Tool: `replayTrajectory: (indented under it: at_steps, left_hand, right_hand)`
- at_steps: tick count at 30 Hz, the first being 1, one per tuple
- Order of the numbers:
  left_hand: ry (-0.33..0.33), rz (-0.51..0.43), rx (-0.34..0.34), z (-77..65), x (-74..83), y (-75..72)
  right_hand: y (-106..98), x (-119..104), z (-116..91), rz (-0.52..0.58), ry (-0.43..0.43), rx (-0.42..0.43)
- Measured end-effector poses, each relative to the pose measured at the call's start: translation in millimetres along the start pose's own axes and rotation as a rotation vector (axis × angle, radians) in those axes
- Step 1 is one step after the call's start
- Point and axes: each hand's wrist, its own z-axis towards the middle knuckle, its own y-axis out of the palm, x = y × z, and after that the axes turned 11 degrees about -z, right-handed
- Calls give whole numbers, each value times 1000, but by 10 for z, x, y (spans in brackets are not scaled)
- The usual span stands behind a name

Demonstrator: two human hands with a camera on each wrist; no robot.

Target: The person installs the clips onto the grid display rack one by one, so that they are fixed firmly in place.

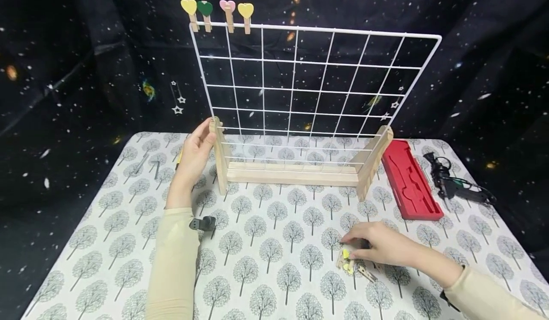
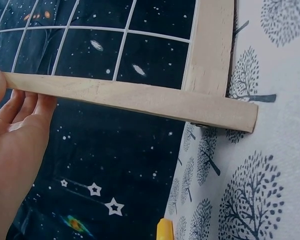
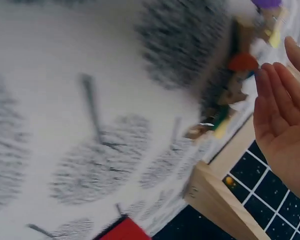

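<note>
My left hand [image 1: 193,155] grips the left wooden upright [image 1: 220,160] of a stand that holds a white wire grid [image 1: 296,62]. In the left wrist view, thumb and fingers lie on opposite sides of that upright. Several heart-topped clothespins, among them a green one [image 1: 205,8] and a pink one [image 1: 227,6], are clipped along the grid's top edge at the left. Over a small pile of clothespins [image 1: 346,263] hovers my right hand [image 1: 379,243]. Its fingers look fairly straight in the right wrist view, beside an orange-topped clothespin [image 3: 242,62], with nothing seen between them.
A red molded tray [image 1: 411,186] lies to the right of the stand, and a black tool with a cord [image 1: 459,184] lies beyond it. Hex keys [image 1: 156,167] and a yellow object [image 1: 178,158] are at the left. Behind hangs a dark star-patterned cloth [image 1: 107,72].
</note>
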Motion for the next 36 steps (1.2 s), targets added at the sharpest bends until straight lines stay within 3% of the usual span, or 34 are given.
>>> replayTrajectory:
  at_steps: [3, 7, 12, 17, 22, 28, 32, 36]
  left_hand:
    - [1, 4, -2, -21, 47, 16]
    - [-1, 4, -3, -28, 64, 20]
    - [0, -6, -2, -22, 18, 0]
    - [20, -15, -16, 6, -42, -20]
    - [16, -25, -15, 26, -53, -33]
    - [18, -24, -7, 67, -159, -78]
    - [14, -30, -4, 59, -169, -78]
    - [5, -42, 3, 53, -143, -72]
  right_hand:
    - [70, -13, -54, -55, -19, 34]
    - [162, -31, -45, -32, -1, 68]
    - [190, -53, -8, 31, 35, 24]
    - [196, -29, 14, 33, -10, 19]
    - [212, -30, 56, 34, 2, 7]
    - [186, -45, 89, 118, -12, -7]
    - [140, -50, 74, 170, 0, -44]
    - [82, -26, 55, 205, 13, -23]
